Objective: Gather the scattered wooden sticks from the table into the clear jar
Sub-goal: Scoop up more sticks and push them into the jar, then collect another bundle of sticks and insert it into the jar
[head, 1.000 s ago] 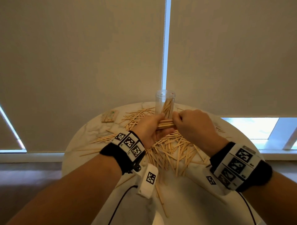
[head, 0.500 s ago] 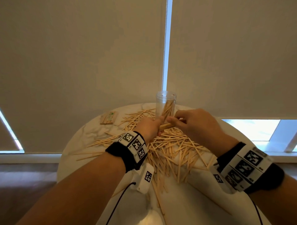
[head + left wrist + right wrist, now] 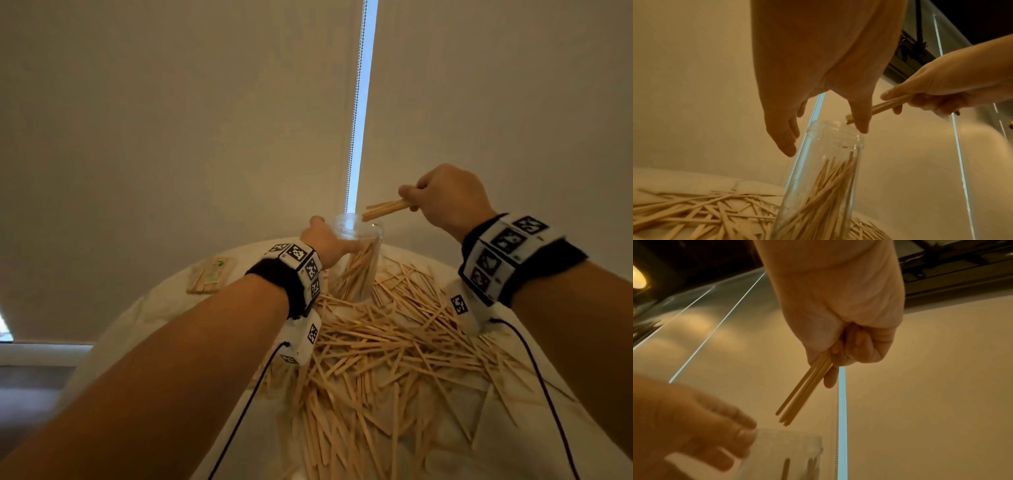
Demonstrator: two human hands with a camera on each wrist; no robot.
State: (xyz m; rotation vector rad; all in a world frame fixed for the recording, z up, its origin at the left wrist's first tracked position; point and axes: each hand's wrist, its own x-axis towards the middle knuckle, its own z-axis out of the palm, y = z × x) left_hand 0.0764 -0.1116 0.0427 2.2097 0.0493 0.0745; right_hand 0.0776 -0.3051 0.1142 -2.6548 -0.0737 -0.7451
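A clear jar (image 3: 359,263) stands upright at the far side of the round white table (image 3: 137,325), part filled with wooden sticks. My left hand (image 3: 323,240) reaches to its upper left side. In the left wrist view the straight fingers (image 3: 785,139) and thumb straddle the jar (image 3: 818,186) near its rim. My right hand (image 3: 416,198) is raised to the jar's right and grips a small bundle of sticks (image 3: 387,209); the bundle's (image 3: 807,386) free ends point down-left just above the jar mouth. Many loose sticks (image 3: 376,346) lie piled on the table in front of the jar.
A flat pack of sticks (image 3: 210,275) lies at the table's far left. Closed beige roller blinds (image 3: 171,137) hang right behind the table, with a bead chain (image 3: 352,137) in the gap above the jar. Wrist camera cables trail over the near table.
Both hands held the bundle low over the pile. The right hand has lifted it to the jar mouth, and the left hand has let go and moved to the jar.
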